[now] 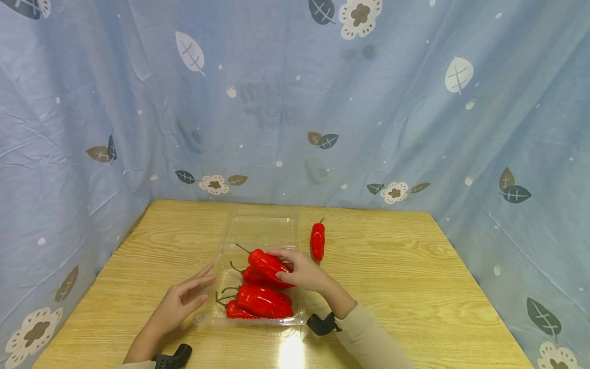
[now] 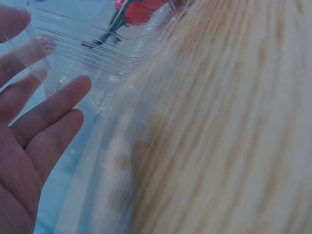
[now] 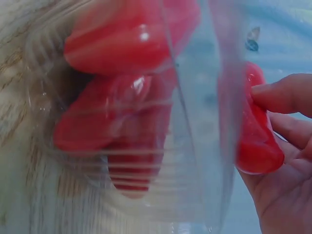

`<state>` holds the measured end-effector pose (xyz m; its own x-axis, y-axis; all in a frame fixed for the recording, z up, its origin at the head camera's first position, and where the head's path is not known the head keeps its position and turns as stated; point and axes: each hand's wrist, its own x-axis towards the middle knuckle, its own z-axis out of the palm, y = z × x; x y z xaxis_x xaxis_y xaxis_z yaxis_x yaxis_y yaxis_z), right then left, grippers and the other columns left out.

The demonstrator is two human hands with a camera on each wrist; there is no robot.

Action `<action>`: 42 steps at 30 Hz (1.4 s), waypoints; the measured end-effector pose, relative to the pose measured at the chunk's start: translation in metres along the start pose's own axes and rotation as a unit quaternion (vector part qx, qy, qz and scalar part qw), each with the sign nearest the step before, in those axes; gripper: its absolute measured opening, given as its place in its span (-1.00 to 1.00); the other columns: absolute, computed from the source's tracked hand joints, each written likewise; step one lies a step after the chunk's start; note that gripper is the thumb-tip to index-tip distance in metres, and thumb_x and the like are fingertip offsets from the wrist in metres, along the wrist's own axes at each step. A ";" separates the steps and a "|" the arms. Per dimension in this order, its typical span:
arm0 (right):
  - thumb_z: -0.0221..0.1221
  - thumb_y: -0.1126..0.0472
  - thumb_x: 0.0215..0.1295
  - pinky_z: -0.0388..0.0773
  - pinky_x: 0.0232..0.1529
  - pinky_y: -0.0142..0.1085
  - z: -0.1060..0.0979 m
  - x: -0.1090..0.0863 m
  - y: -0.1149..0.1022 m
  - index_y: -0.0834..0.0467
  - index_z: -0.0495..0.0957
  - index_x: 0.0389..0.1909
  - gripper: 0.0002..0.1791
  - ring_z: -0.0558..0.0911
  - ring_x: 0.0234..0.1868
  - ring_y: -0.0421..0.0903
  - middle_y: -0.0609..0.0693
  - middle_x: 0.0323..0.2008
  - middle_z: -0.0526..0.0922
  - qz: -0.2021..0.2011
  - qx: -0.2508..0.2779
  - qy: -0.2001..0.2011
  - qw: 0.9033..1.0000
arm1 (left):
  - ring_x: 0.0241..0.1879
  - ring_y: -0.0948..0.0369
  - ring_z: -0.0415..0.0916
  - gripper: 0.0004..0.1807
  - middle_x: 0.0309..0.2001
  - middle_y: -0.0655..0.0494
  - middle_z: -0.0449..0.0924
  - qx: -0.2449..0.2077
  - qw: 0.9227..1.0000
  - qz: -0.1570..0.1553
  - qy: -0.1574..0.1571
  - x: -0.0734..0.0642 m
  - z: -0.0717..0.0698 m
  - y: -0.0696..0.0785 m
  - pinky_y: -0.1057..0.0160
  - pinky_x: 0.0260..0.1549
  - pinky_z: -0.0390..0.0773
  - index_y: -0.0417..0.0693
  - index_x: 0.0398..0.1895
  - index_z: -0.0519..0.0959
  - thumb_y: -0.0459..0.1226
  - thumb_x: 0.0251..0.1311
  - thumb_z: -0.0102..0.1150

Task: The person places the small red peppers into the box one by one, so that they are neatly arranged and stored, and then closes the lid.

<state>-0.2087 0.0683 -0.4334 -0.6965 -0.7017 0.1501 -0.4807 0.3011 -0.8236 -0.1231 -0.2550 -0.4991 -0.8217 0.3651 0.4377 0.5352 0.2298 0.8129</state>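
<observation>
A clear plastic clamshell box (image 1: 298,319) on the table holds several red peppers (image 1: 265,301) with green stems. My right hand (image 1: 304,271) grips one more red pepper (image 1: 261,260) between thumb and fingers over the box's far right part; its stem points left. In the right wrist view this pepper (image 3: 262,152) shows above the box rim, thumb on one side. My left hand (image 1: 180,302) stays beside the box's left wall with loosely spread fingers, holding nothing. The left wrist view shows its fingers near the clear wall; whether they touch it I cannot tell.
The box's hinged lid (image 1: 262,228) lies folded back behind it. To the right of the lid, a single red pepper (image 1: 318,241) lies on the wooden table (image 1: 392,277). A blue patterned curtain (image 1: 276,102) surrounds the table's back and sides.
</observation>
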 end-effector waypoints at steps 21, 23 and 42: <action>0.20 0.39 0.17 0.51 -0.01 -0.46 0.014 0.000 0.001 0.15 0.45 0.23 -0.45 0.53 -0.07 -0.24 0.01 0.08 0.60 0.001 -0.088 -0.065 0.994 | 0.33 0.41 0.22 -0.57 0.34 -0.54 0.03 0.004 1.000 0.002 0.001 -0.001 0.001 0.000 0.52 0.19 0.33 -0.53 0.17 0.36 -0.58 0.21 0.04; 0.20 0.40 0.18 0.51 0.02 -0.45 0.015 0.000 0.002 0.14 0.44 0.24 -0.45 0.54 -0.03 -0.23 0.01 0.11 0.59 0.004 -0.080 -0.069 0.994 | 0.33 0.41 0.22 -0.57 0.34 -0.54 0.03 0.006 1.000 0.001 0.002 -0.001 0.001 0.000 0.51 0.19 0.34 -0.53 0.18 0.36 -0.58 0.21 0.04; 0.18 0.34 0.23 0.51 0.01 -0.46 0.017 0.003 0.003 0.14 0.41 0.27 -0.46 0.52 -0.02 -0.24 -0.02 0.13 0.56 0.031 -0.097 -0.082 0.991 | 0.33 0.42 0.21 -0.56 0.35 -0.51 0.04 0.015 1.000 0.001 0.002 0.000 0.001 0.000 0.53 0.19 0.33 -0.52 0.18 0.36 -0.58 0.21 0.04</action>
<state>-0.2028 0.0559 -0.4444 -0.6392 -0.7691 -0.0008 -0.5445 0.4533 -0.7057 -0.1230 -0.2545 -0.4993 -0.8219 0.3609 0.4407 0.5418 0.2565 0.8004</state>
